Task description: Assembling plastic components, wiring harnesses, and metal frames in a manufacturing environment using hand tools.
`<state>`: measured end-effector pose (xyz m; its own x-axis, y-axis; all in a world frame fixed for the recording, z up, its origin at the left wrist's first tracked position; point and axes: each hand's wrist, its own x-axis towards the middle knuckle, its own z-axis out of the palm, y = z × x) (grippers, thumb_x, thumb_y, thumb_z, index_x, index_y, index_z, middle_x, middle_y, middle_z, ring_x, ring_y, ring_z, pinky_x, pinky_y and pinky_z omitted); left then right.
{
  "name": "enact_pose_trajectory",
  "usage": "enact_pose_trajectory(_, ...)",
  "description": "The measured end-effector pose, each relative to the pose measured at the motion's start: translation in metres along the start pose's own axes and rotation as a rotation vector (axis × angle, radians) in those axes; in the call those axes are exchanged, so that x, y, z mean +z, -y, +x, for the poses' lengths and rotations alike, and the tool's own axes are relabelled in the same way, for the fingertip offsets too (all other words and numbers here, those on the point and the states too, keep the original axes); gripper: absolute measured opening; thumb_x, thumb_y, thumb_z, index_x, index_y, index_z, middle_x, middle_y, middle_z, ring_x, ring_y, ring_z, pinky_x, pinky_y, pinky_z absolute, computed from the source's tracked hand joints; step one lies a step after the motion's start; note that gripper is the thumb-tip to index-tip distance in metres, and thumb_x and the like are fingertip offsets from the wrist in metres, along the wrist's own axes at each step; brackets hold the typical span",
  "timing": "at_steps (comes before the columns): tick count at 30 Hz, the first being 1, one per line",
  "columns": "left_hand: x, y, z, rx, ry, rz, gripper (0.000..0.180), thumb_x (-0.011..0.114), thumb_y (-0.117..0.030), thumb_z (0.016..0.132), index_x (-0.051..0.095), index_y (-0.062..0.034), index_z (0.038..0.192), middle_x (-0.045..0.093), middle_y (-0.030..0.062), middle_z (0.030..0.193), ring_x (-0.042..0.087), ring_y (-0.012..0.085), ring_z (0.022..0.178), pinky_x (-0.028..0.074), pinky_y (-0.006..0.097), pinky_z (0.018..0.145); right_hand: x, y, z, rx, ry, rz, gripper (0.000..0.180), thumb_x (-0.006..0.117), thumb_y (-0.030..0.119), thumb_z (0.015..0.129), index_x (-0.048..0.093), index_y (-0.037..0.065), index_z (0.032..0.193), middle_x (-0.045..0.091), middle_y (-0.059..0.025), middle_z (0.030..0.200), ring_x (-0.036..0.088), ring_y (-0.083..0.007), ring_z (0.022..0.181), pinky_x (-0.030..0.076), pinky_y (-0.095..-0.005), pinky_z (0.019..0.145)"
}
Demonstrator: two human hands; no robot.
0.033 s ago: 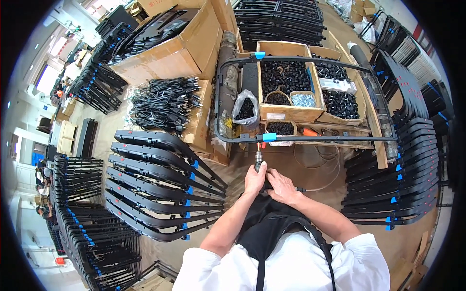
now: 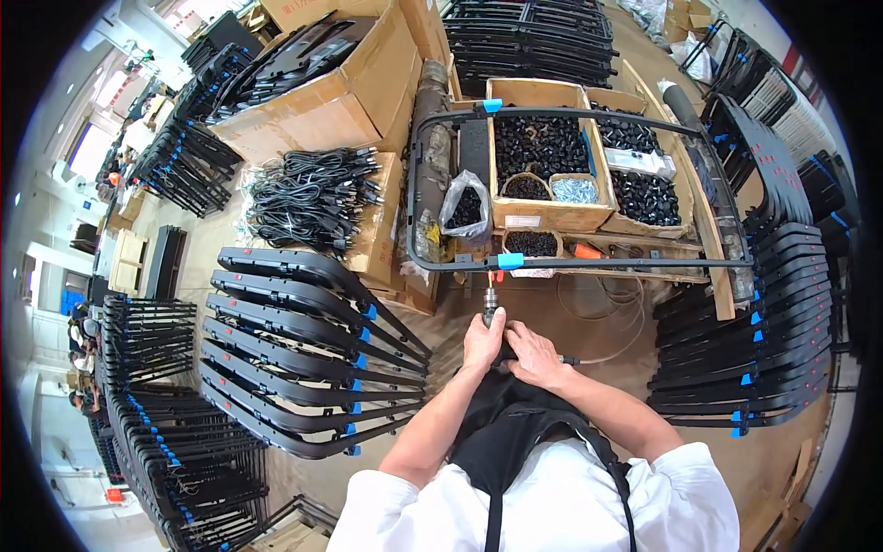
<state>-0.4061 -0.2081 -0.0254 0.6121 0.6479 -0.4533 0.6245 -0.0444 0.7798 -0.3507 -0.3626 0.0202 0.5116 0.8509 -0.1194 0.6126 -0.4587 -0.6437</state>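
Note:
My left hand (image 2: 483,341) is wrapped round the front of a power drill (image 2: 490,302), just behind its metal chuck. My right hand (image 2: 536,356) is closed round the drill's rear body, which is mostly hidden by both hands. The drill's bit points away from me and meets the near bar of a black tubular frame (image 2: 607,263), beside a blue clip (image 2: 523,261). A small red piece (image 2: 498,275) shows next to the bit. This frame lies flat across the workbench, over boxes of small parts.
Inside the frame stand a cardboard box (image 2: 552,217) of black parts and a plastic bag (image 2: 466,208). Cables (image 2: 313,198) are heaped on a carton at the left. Stacked black frames flank me at left (image 2: 285,345) and right (image 2: 782,322). A thin hose (image 2: 625,340) curves beside the drill.

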Motion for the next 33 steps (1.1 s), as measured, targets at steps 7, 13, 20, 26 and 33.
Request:
enact_pose_trajectory(7, 0.001, 0.008, -0.006, -0.028, 0.049, -0.113, 0.055, 0.071, -0.057, 0.100, 0.067, -0.0021, 0.103, 0.067, 0.0042, 0.091, 0.058, 0.0146, 0.084, 0.051, 0.035, 0.077, 0.001, -0.002, -0.008, -0.003, 0.010, -0.001, 0.057, 0.080, 0.016, 0.082, 0.055, 0.000, 0.131, 0.052, -0.0215, 0.142, 0.062, -0.0436, 0.124, 0.054, -0.0535, 0.102)
enact_pose_trajectory(13, 0.019, 0.007, -0.026, -0.069, 0.108, -0.183, 0.052, 0.071, -0.055, 0.101, 0.066, -0.0035, 0.099, 0.063, 0.0018, 0.088, 0.054, 0.0131, 0.083, 0.049, 0.034, 0.076, -0.008, -0.009, -0.030, 0.108, 0.116, -0.073, 0.063, 0.082, 0.020, 0.081, 0.054, 0.000, 0.133, 0.058, -0.0241, 0.132, 0.064, -0.0434, 0.120, 0.055, -0.0534, 0.100)
enact_pose_trajectory(20, 0.040, -0.004, -0.023, -0.009, 0.081, -0.186, 0.049, 0.071, -0.052, 0.102, 0.064, -0.0030, 0.099, 0.063, 0.0022, 0.088, 0.054, 0.0138, 0.082, 0.047, 0.035, 0.075, -0.028, -0.020, -0.033, 0.101, -0.005, -0.084, 0.076, 0.082, 0.021, 0.079, 0.049, -0.003, 0.143, 0.067, -0.0251, 0.115, 0.068, -0.0442, 0.111, 0.056, -0.0526, 0.097)
enact_pose_trajectory(26, 0.038, -0.002, -0.014, 0.002, 0.062, -0.167, 0.050, 0.072, -0.053, 0.101, 0.064, -0.0033, 0.099, 0.063, 0.0018, 0.087, 0.054, 0.0142, 0.081, 0.048, 0.035, 0.074, -0.028, -0.021, -0.030, 0.098, 0.015, -0.042, 0.079, 0.081, 0.020, 0.079, 0.046, -0.008, 0.144, 0.068, -0.0290, 0.120, 0.068, -0.0460, 0.113, 0.055, -0.0520, 0.099)
enact_pose_trajectory(33, 0.040, -0.015, -0.014, 0.036, 0.037, -0.088, 0.050, 0.071, -0.052, 0.101, 0.063, -0.0029, 0.101, 0.065, 0.0054, 0.086, 0.058, 0.0169, 0.079, 0.050, 0.038, 0.074, -0.029, -0.032, -0.022, 0.151, 0.077, -0.028, 0.091, 0.082, 0.023, 0.079, 0.037, -0.011, 0.151, 0.068, -0.0347, 0.126, 0.069, -0.0477, 0.115, 0.056, -0.0518, 0.101)
